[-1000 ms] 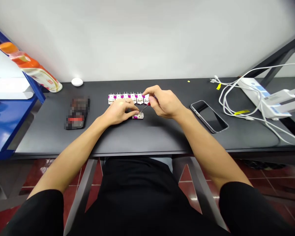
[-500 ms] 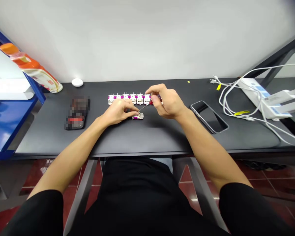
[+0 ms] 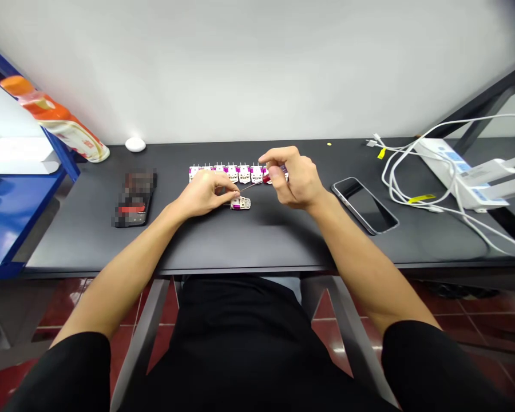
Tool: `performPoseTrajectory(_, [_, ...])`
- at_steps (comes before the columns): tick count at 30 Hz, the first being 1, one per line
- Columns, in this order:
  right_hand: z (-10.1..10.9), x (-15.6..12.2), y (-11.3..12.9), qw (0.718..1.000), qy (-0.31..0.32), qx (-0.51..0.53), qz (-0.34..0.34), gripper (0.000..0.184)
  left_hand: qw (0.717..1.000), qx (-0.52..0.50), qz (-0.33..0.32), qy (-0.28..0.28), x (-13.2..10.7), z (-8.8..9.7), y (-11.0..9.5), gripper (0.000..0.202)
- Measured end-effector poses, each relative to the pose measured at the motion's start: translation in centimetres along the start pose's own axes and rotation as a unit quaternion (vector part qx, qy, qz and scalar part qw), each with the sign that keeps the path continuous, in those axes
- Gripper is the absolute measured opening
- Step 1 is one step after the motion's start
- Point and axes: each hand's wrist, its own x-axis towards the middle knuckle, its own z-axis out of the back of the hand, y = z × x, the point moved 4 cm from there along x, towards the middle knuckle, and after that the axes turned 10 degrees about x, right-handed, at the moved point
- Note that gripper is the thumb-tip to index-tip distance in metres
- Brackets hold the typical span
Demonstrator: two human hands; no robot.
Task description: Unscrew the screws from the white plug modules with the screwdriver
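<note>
My left hand [image 3: 205, 194] rests on the dark desk [image 3: 257, 243], its fingertips at a small open plug body [image 3: 241, 203] with a magenta band and exposed metal parts; it seems to hold this piece. My right hand [image 3: 294, 177] pinches a red-handled screwdriver [image 3: 266, 179], whose thin shaft slants down-left to just above the plug body. The tip is partly hidden by my left fingers. Behind my hands stands a row of several white-and-magenta plug units [image 3: 238, 173], partly covered by both hands.
A black smartphone [image 3: 364, 206] lies right of my hands, and a pixelated dark object [image 3: 134, 198] lies left. White cables [image 3: 412, 171] run by a power strip [image 3: 450, 163]. An orange-capped bottle [image 3: 55, 117] and a white round object [image 3: 135, 145] stand farther back.
My right hand has moved right with the screwdriver, and the shaft now lies flatter. My left hand has shifted slightly left, and the plug body has stayed in place.
</note>
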Motion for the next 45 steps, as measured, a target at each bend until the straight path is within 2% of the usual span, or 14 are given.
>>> performPoseTrajectory(5, [-0.7, -0.1, -0.7, 0.984, 0.044, 0.126, -0.117, 0.019, 0.998, 0.028, 0.032, -0.039, -0.1, 1.9, 1.1, 0.027])
performPoseTrajectory(8, [-1.3, 0.0, -0.7, 0.972, 0.081, 0.178, -0.128, 0.016, 0.998, 0.029, 0.052, -0.022, -0.1, 2.4, 1.4, 0.031])
performPoseTrajectory(11, [-1.5, 0.2, -0.7, 0.969, 0.107, 0.177, -0.138, 0.021, 0.996, 0.052, 0.066, 0.007, -0.4, 2.7, 1.8, 0.03])
performPoseTrajectory(14, [-1.4, 0.4, -0.5, 0.973, 0.143, 0.12, -0.137, 0.025, 0.988, 0.12, 0.086, 0.044, -1.5, 3.3, 2.4, 0.023])
performPoseTrajectory(17, [-2.0, 0.6, 0.0, 0.956, 0.256, 0.062, -0.13, 0.019, 0.972, 0.193, 0.119, 0.066, -3.5, 4.3, 2.8, 0.017])
performPoseTrajectory(20, [-3.0, 0.4, 0.3, 0.9, 0.408, -0.001, -0.156, 0.013, 0.966, 0.197, 0.157, 0.064, -5.7, 5.6, 2.7, 0.022])
performPoseTrajectory(22, [-3.8, 0.6, 0.5, 0.877, 0.446, -0.016, -0.176, 0.013, 0.963, 0.178, 0.194, 0.056, -7.1, 6.4, 2.6, 0.027])
performPoseTrajectory(25, [-5.8, 1.6, 1.4, 0.872, 0.455, -0.016, -0.181, 0.006, 0.947, 0.214, 0.236, 0.04, -8.6, 7.3, 2.3, 0.028])
performPoseTrajectory(30, [-9.8, 4.0, 3.8, 0.874, 0.474, -0.026, -0.103, 0.023, 0.928, 0.264, 0.255, 0.058, -10.4, 8.4, 1.0, 0.029])
performPoseTrajectory(32, [-10.5, 4.9, 4.2, 0.881, 0.469, -0.007, -0.059, 0.036, 0.921, 0.279, 0.263, 0.07, -11.4, 8.9, 0.6, 0.029])
performPoseTrajectory(35, [-10.8, 5.6, 3.9, 0.889, 0.457, 0.033, -0.009, 0.037, 0.919, 0.272, 0.278, 0.062, -13.2, 9.5, 0.5, 0.029])
performPoseTrajectory(37, [-11.3, 5.6, 3.3, 0.878, 0.473, 0.074, 0.013, 0.035, 0.921, 0.266, 0.278, 0.063, -14.1, 9.3, 0.6, 0.028])
performPoseTrajectory(41, [-13.5, 6.2, 2.6, 0.874, 0.483, 0.047, 0.008, 0.027, 0.927, 0.25, 0.27, 0.069, -14.2, 8.4, 0.7, 0.027])
performPoseTrajectory(45, [-16.1, 8.1, 2.7, 0.897, 0.441, -0.044, 0.003, 0.023, 0.921, 0.267, 0.272, 0.073, -12.8, 7.8, 1.1, 0.024])
